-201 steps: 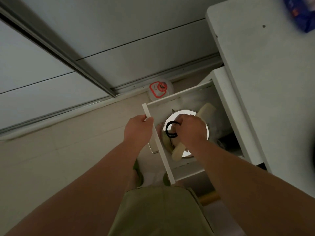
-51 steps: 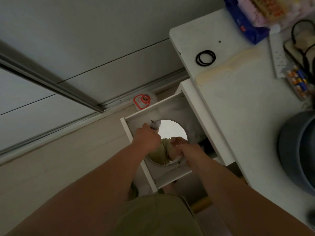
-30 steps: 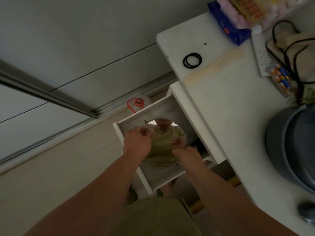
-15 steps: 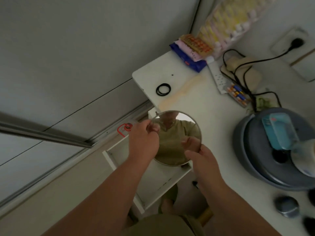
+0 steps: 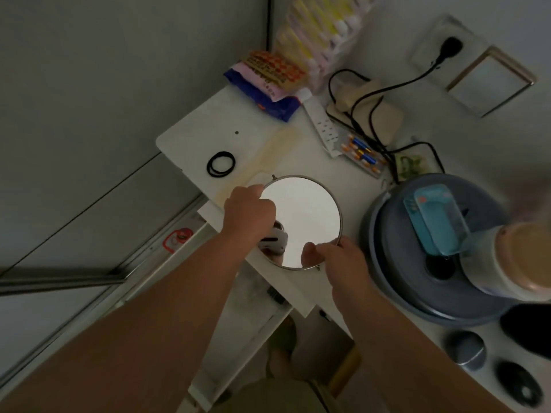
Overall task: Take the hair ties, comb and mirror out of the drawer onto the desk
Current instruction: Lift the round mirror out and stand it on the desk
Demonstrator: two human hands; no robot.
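A round metal-rimmed mirror (image 5: 304,216) is held flat over the white desk (image 5: 205,135), near its front edge. My left hand (image 5: 247,214) grips the mirror's left rim and my right hand (image 5: 340,260) grips its lower right rim. Black hair ties (image 5: 221,164) lie on the desk to the mirror's upper left. A cream comb (image 5: 268,158) lies beside them, its near end partly hidden by the mirror and my left hand. The open white drawer (image 5: 253,311) is below the desk edge, under my arms.
A grey round bin (image 5: 396,278) with a teal box on it stands right of the mirror. A power strip (image 5: 323,126), battery pack (image 5: 360,153), cables and snack packets (image 5: 268,84) crowd the desk's back. Dark round objects (image 5: 465,347) sit at the near right.
Both hands lifted the mirror out of the drawer and carried it right and over the desk. The hair ties and comb stayed where they lie.
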